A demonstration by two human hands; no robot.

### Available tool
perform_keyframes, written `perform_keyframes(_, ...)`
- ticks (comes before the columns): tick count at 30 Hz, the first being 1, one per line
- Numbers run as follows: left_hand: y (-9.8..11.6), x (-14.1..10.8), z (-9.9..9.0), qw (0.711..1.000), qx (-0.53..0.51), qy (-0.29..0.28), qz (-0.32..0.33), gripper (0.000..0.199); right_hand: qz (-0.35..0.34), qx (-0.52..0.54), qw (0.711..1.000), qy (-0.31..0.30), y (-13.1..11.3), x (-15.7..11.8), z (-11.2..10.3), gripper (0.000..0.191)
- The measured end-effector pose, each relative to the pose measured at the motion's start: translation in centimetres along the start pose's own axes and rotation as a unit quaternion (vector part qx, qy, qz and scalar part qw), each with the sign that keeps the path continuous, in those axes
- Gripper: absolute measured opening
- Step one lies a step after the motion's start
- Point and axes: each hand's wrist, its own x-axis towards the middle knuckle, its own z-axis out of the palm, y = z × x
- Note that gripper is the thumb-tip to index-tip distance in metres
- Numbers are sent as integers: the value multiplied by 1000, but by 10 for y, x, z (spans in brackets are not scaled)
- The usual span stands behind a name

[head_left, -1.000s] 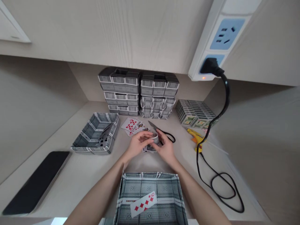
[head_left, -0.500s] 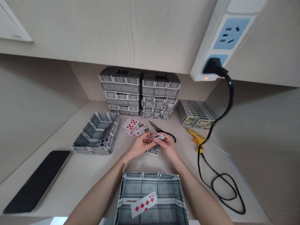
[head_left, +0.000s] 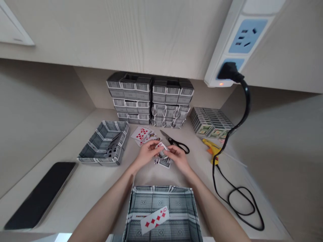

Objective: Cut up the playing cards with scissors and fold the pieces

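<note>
Between my two hands is a bent playing card (head_left: 163, 153), patterned on its back with a red mark at its top. My left hand (head_left: 148, 153) pinches its left side, and my right hand (head_left: 178, 157) grips the right side with thumb and fingers. Just below lie loose cards (head_left: 165, 163), one showing a K. Face-up red cards (head_left: 141, 133) lie beyond my left hand. Black-handled scissors (head_left: 178, 143) rest behind my right hand. A box made of cards (head_left: 161, 201) stands nearest me, with a cut diamond card (head_left: 155, 220) inside.
A card box (head_left: 87, 148) holding cards is at left, beside a black phone (head_left: 40, 195). Stacked card boxes (head_left: 132, 92) stand at the back. Right are card packs (head_left: 212, 121), a yellow glue gun (head_left: 213, 149), a black cable (head_left: 246, 117) and a power strip (head_left: 227, 50).
The card between my hands has been turned and opened out from a tighter fold. My left hand has shifted slightly left, and the K card below is now uncovered.
</note>
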Motion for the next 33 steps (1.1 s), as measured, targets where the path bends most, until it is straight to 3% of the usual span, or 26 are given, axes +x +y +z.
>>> perform_keyframes(6, 2, 1, -3, 999, 14, 40, 27, 36, 37, -24, 999, -20, 0, 1, 0, 31)
perform_keyframes(13, -3, 4, -7, 999, -12, -44, -18, 40, 24, 0, 1000, -4, 2, 1, 0, 33)
perform_keyframes(18, -1, 2, -8, 998, 35, -51, -13, 29, 16, -45, 999, 10, 5, 3, -3, 32)
perform_keyframes(23, -3, 3, -9, 997, 52, -54, -3, 26, 25, -22, 999, 15, 4, 2, 0, 32)
perform_keyframes(33, -1, -1, -5, 996, -11, -34, -81, 32, 50, -25, 998, 24, 2, 3, -2, 31)
